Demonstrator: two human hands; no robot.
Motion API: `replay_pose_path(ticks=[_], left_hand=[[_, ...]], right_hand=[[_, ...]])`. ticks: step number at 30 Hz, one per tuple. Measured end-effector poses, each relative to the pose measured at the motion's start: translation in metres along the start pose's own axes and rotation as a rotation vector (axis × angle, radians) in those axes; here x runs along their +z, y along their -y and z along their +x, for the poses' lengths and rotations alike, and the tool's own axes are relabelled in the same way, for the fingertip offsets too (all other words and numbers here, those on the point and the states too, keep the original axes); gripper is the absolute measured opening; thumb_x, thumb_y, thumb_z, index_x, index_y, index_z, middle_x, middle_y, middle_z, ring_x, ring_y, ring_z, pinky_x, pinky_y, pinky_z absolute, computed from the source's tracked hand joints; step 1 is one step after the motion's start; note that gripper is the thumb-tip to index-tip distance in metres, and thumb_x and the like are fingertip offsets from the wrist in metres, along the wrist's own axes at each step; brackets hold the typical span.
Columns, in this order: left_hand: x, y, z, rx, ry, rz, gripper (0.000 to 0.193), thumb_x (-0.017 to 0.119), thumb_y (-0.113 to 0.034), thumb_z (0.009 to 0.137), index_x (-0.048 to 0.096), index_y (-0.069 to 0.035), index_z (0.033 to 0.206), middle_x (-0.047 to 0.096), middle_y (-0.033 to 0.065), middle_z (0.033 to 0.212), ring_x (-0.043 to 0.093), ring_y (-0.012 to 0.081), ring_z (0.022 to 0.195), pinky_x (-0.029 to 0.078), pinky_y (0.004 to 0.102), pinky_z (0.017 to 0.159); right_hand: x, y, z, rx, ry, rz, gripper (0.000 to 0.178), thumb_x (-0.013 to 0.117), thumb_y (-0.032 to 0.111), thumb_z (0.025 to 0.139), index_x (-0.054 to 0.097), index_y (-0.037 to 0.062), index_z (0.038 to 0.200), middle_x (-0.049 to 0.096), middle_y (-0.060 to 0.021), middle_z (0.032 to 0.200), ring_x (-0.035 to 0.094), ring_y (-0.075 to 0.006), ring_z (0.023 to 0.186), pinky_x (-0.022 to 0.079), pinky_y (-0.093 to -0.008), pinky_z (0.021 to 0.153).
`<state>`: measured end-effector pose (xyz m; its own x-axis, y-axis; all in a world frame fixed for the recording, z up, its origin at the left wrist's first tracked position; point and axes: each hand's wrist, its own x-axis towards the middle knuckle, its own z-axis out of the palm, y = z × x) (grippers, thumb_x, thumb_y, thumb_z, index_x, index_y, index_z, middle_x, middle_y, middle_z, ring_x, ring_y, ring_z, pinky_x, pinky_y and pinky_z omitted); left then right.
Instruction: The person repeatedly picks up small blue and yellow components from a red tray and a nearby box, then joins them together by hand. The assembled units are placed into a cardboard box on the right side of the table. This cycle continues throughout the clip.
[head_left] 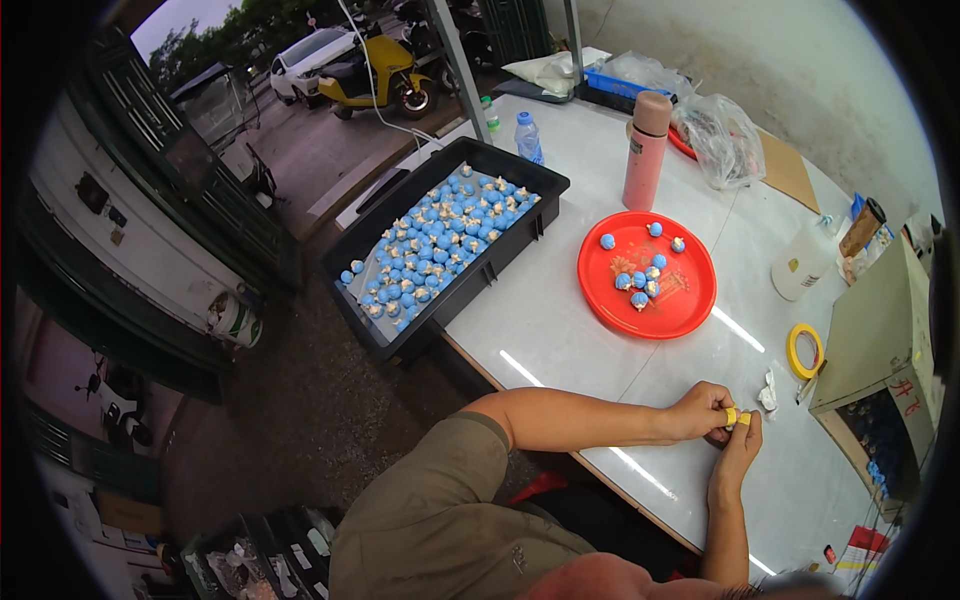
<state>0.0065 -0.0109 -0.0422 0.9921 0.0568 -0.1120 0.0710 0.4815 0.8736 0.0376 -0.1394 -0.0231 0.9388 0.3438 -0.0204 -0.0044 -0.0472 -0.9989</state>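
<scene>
My left hand [698,411] and my right hand [739,450] meet above the white table, fingers pinched close together. Yellow bands, which look like tape, wrap the fingertips. Whatever lies between the fingers is too small and covered to make out. A crumpled white scrap [768,392] lies just beyond the right hand. Farther off stands a red round tray [598,300] holding several small blue balls [639,300] with cream-coloured, jagged tips. Many more such balls [440,235] fill a black crate [500,268] at the table's left edge.
A pink flask [648,155] stands behind the red tray, near a water bottle [528,138] and clear plastic bags [725,140]. On the right are a yellow tape roll [804,351], a white bottle [800,265] and a greenish box [880,350] with an open side.
</scene>
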Motion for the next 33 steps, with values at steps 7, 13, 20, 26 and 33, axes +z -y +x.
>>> replay_pose_path(ticks=[7, 13, 20, 26, 33], left_hand=[[0.0, 0.0, -0.001, 0.006, -0.005, -0.009, 0.016, 0.063, -0.014, 0.098, 0.06, 0.002, 0.095, 0.066, 0.0079, 0.085, 0.066, 0.011, 0.072, 0.058, 0.0241, 0.064], [0.0, -0.001, -0.001, -0.009, -0.002, 0.004, 0.014, 0.062, -0.012, 0.098, 0.06, 0.001, 0.096, 0.066, 0.0081, 0.087, 0.067, 0.0112, 0.073, 0.058, 0.0244, 0.065], [-0.002, -0.003, -0.003, -0.014, -0.005, 0.01, 0.014, 0.062, -0.013, 0.098, 0.06, 0.001, 0.097, 0.066, 0.0081, 0.087, 0.067, 0.0112, 0.073, 0.059, 0.0252, 0.065], [-0.007, 0.009, 0.006, 0.018, -0.014, -0.022, 0.014, 0.064, -0.012, 0.097, 0.06, 0.0, 0.101, 0.067, 0.0089, 0.093, 0.067, 0.012, 0.078, 0.059, 0.0268, 0.068], [-0.012, -0.001, 0.013, 0.249, -0.129, 0.137, 0.021, 0.067, -0.005, 0.094, 0.059, 0.004, 0.111, 0.067, 0.0097, 0.104, 0.065, 0.0117, 0.093, 0.053, 0.024, 0.076]], right_hand=[[-0.005, -0.01, 0.002, -0.034, 0.005, -0.021, 0.024, 0.044, 0.017, 0.103, 0.042, 0.0102, 0.081, 0.042, 0.004, 0.076, 0.039, -0.0046, 0.07, 0.037, -0.0229, 0.063], [0.001, -0.005, 0.001, -0.045, -0.015, -0.021, 0.023, 0.044, 0.017, 0.103, 0.04, 0.0106, 0.081, 0.038, 0.0044, 0.074, 0.036, -0.0047, 0.069, 0.033, -0.0234, 0.061], [0.005, 0.005, -0.002, 0.002, 0.001, -0.018, 0.02, 0.043, 0.013, 0.1, 0.039, 0.0087, 0.081, 0.04, 0.0028, 0.077, 0.037, -0.0057, 0.072, 0.036, -0.0241, 0.064], [-0.003, -0.014, 0.007, -0.069, -0.014, -0.061, 0.022, 0.045, 0.018, 0.102, 0.044, 0.0076, 0.083, 0.044, 0.0022, 0.077, 0.039, -0.0062, 0.072, 0.036, -0.025, 0.061], [-0.013, -0.006, 0.013, -0.04, -0.031, -0.026, 0.015, 0.06, 0.016, 0.098, 0.061, 0.0046, 0.107, 0.053, 0.004, 0.077, 0.046, -0.0038, 0.069, 0.037, -0.0226, 0.059]])
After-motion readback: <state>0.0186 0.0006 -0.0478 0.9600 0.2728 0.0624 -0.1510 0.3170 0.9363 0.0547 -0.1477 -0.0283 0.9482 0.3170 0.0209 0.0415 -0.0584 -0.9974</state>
